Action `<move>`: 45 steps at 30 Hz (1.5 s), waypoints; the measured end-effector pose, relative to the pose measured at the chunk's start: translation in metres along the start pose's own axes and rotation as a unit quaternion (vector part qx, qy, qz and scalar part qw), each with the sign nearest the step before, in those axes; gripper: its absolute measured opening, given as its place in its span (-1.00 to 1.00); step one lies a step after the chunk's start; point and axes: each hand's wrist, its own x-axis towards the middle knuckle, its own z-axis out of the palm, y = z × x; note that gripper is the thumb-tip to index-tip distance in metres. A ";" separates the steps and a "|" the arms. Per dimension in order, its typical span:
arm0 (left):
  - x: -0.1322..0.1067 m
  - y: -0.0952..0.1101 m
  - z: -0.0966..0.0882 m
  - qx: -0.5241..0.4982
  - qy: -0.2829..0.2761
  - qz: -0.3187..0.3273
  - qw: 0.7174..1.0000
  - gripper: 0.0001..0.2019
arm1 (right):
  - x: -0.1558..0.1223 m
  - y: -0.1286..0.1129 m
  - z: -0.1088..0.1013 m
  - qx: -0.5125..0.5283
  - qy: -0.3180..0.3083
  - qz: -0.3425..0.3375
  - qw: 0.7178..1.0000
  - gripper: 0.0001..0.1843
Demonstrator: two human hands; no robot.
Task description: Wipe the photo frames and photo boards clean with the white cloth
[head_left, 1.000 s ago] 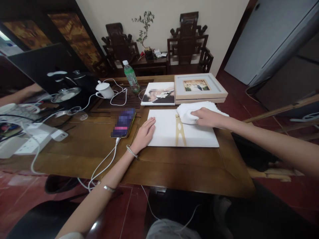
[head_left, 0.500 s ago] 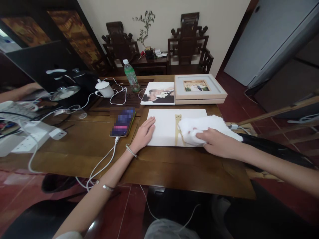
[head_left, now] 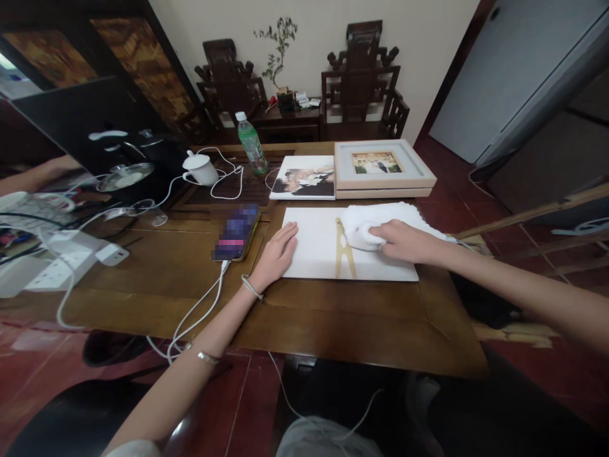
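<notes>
A white rectangular panel [head_left: 311, 254] lies flat near the front of the wooden table, with a tan A-shaped piece [head_left: 341, 260], like a frame stand, on its middle. My left hand [head_left: 278, 252] rests on the panel's left edge, fingers stretched out and holding nothing. In my right hand [head_left: 402, 241] is a bunched white fluffy cloth [head_left: 404, 214], pressed on the panel's right half. The cloth covers the panel's upper right part and the tan piece's upper right side. Left of my left hand lies a phone [head_left: 236, 233] plugged into a white cable.
Behind the panel sit a photo print [head_left: 309, 181] and stacked framed pictures [head_left: 416, 166]. A plastic bottle [head_left: 252, 149], a lidded white cup [head_left: 200, 170], a pot [head_left: 126, 179] and a power strip [head_left: 66, 263] stand leftward. Another person's arm [head_left: 42, 176] shows at far left.
My right hand has moved the cloth away from me, up the panel, uncovering the tan piece's lower part and the panel's near right corner. My left hand stays in place.
</notes>
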 end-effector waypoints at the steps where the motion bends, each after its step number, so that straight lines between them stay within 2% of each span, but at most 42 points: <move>1: 0.000 0.000 0.000 0.000 0.000 0.000 1.000 -0.58 | 0.004 0.003 -0.001 -0.005 0.004 0.002 1.000 -0.81; 5: 0.000 0.000 0.000 -0.002 0.000 0.001 1.000 -0.57 | 0.012 0.009 -0.002 -0.009 0.011 0.006 1.000 -0.82; 8: 0.000 0.001 -0.001 -0.003 0.000 0.002 1.000 -0.58 | 0.010 0.004 0.000 -0.019 0.015 0.012 1.000 -0.82; 16: 0.000 0.002 -0.002 0.001 -0.003 0.002 1.000 -0.59 | -0.030 -0.031 0.013 -0.019 -0.013 0.014 1.000 -0.76; 22: 0.000 0.002 -0.002 0.001 -0.004 0.001 1.000 -0.58 | -0.049 -0.040 0.018 0.027 0.002 0.013 1.000 -0.74; 27: 0.000 0.002 -0.002 -0.002 -0.003 0.004 1.000 -0.60 | -0.041 -0.037 0.012 0.006 -0.009 0.014 1.000 -0.76; 33: 0.000 0.002 -0.002 -0.004 -0.007 0.000 1.000 -0.60 | -0.027 -0.025 0.007 -0.016 0.004 -0.015 1.000 -0.77; 37: 0.000 0.003 -0.002 -0.006 -0.008 -0.002 1.000 -0.59 | -0.018 -0.017 0.006 -0.038 0.002 -0.010 0.999 -0.80; 45: 0.000 0.000 -0.002 -0.003 -0.009 0.001 1.000 -0.59 | -0.002 -0.001 0.005 -0.013 0.013 -0.014 1.000 -0.81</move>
